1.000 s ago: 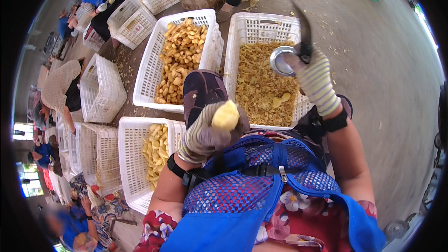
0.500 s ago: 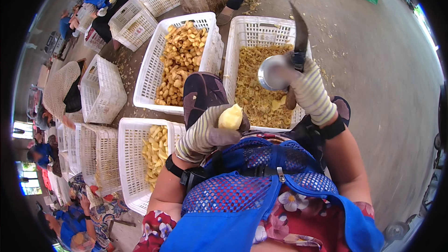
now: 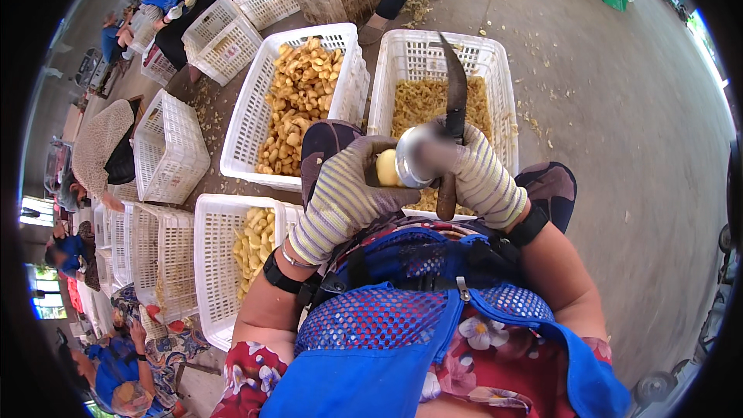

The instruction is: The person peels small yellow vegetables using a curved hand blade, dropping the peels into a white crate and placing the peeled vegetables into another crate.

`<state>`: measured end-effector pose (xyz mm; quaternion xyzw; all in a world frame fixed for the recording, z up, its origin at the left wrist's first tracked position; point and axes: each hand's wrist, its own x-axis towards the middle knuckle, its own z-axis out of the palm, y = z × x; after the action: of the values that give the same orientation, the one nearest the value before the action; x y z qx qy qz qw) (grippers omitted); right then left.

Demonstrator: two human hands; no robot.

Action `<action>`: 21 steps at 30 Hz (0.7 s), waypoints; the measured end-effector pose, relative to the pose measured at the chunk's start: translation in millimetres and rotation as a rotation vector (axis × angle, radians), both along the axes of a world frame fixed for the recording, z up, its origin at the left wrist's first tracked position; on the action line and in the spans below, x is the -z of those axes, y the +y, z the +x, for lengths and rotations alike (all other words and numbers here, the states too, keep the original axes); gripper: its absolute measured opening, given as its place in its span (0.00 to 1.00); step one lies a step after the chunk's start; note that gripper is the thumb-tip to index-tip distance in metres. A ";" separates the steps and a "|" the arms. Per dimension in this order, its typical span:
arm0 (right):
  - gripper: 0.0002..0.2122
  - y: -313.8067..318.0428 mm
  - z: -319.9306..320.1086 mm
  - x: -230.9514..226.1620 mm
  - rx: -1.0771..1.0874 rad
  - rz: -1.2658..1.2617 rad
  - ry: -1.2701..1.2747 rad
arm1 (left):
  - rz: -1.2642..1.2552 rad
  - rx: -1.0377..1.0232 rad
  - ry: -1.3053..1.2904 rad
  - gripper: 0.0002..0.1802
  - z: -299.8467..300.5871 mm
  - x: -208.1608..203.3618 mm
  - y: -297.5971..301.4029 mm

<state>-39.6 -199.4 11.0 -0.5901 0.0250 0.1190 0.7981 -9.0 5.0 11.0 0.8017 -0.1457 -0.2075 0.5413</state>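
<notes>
My left hand point(image 3: 347, 186), in a striped work glove, is closed around a pale peeled ginger piece point(image 3: 387, 167) in front of my lap. In my gloved right hand point(image 3: 486, 182) is a knife with a dark curved blade point(image 3: 457, 93) pointing up and away, its wooden handle point(image 3: 446, 197) jutting out below. A round metal scraper point(image 3: 404, 156), like an open can rim, sits at the fingers of that same hand. Its edge overlaps the ginger piece; blur hides exactly how it is gripped. Below the hands is a white crate point(image 3: 507, 101) of peel scraps point(image 3: 414, 101).
Left of the scraps, a white crate point(image 3: 248, 112) holds unpeeled ginger point(image 3: 306, 77). Nearer left, another crate point(image 3: 209, 263) holds peeled pieces point(image 3: 254, 244). More crates point(image 3: 172, 139) and seated people point(image 3: 166, 0) are farther left. Concrete floor point(image 3: 619, 147) spreads to the right.
My right hand has moved left and nearer, bringing knife and scraper to the ginger piece. My left hand has risen slightly and turned the piece toward the scraper.
</notes>
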 end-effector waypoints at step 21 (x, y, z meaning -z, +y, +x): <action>0.22 -7.7 -8.1 3.8 -0.209 0.266 0.069 | -0.478 0.032 -0.014 0.38 -9.6 17.0 -6.6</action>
<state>-47.7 -207.1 7.2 -0.4743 -0.0252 0.2238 0.8511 -18.6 -1.6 -6.0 0.6498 -0.2070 -0.1703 0.7113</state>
